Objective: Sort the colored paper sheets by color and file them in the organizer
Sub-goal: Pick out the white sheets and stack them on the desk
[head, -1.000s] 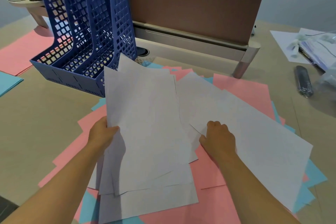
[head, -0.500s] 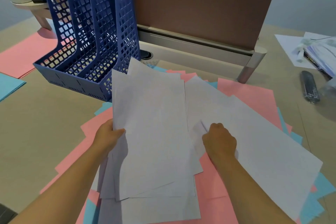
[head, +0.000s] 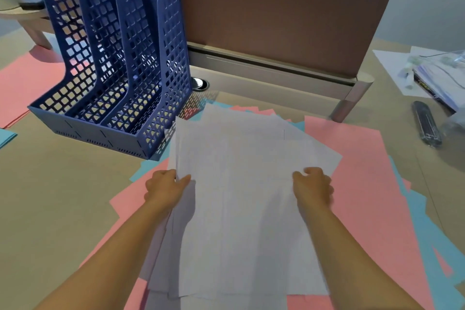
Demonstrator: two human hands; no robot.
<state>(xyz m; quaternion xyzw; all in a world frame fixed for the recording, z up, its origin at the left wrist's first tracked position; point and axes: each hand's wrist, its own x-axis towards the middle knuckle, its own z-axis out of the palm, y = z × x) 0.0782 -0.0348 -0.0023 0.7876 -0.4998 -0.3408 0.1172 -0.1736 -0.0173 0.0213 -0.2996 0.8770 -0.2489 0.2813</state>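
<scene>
Holding the white sheets (head: 239, 196) with both hands, we've got the left hand (head: 166, 187) pinching the stack's left edge, thumb on top, and the right hand (head: 313, 187) curled over its right side, a bit blurred. Both forearms reach in from 6 o'clock. The stack sits over a loose spread of pink sheets (head: 364, 184) and blue sheets (head: 412, 214) fanned across the tan worktop (head: 63, 196). Up at 10 o'clock stands the blue organizer (head: 113, 63), three mesh slots, its front corner just beside the white stack's far left corner. More pink paper (head: 22, 83) lies at 9 o'clock behind it. A brown divider panel (head: 276, 15) runs along 12 o'clock. At 2 o'clock there's a dark pen-like thing (head: 426, 123) and some clutter (head: 437, 75). Bare worktop shows at 8 o'clock.
</scene>
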